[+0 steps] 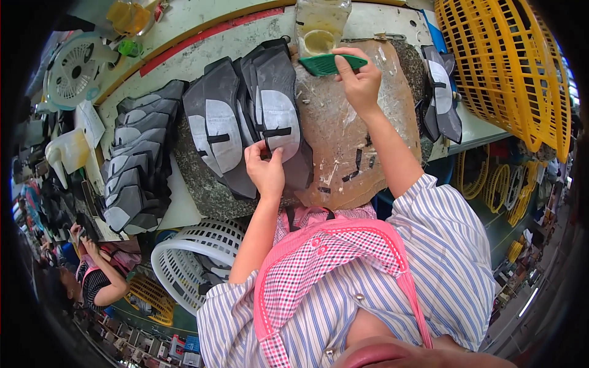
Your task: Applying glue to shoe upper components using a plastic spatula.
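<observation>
Dark grey, pale-patched panel [279, 109], we pinch its edge in left fingers [276, 156], green spreader [320, 65] in right fingers [345, 70], blocking part of clear container [322, 18]

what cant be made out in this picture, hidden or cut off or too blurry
All in the head view:
Green tool: part of it is covered by the right hand.
Grey pieces by the left hand: their number, since they overlap.
Clear container: far end, cut off by the upper edge.
White basket: partly behind the left forearm.
Co-worker's dark item: too small to identify.
</observation>
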Action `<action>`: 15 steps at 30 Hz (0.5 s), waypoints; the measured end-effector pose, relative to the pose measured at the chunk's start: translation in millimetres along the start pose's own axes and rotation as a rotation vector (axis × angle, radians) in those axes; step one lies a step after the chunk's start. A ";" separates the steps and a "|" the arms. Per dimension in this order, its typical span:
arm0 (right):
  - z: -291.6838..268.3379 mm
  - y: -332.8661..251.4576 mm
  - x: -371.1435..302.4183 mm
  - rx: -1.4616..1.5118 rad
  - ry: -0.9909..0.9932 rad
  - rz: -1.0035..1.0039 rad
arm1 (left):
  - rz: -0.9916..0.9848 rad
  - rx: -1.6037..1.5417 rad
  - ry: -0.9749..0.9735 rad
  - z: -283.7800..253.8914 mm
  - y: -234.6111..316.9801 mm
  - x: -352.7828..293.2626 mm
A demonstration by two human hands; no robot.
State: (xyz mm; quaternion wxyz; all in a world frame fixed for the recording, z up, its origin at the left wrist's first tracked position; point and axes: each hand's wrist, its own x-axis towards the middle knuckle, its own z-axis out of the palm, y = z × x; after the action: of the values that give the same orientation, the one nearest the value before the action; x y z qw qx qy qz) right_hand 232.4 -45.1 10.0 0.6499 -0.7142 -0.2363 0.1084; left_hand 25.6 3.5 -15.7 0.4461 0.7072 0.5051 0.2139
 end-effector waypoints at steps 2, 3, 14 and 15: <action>10.0 15.2 -10.1 0.000 -0.137 0.012 | 0.007 0.010 -0.012 4.0 3.6 0.3; 16.1 25.9 -15.7 0.005 -0.279 0.024 | 0.013 0.021 -0.017 6.8 6.8 1.1; -14.6 58.9 54.0 -0.387 -0.039 -0.504 | -0.365 -0.671 -0.469 -10.5 -0.2 12.8; -22.4 57.7 61.0 -0.390 -0.038 -0.504 | -0.416 -0.791 -0.509 -14.8 5.4 15.2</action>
State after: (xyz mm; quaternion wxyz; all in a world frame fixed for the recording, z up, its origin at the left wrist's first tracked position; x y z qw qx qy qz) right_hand 306.8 -38.0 -34.3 0.5027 -0.7421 -0.4342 -0.0900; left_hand 23.3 22.9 -5.8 0.8214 0.3985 0.3909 0.1167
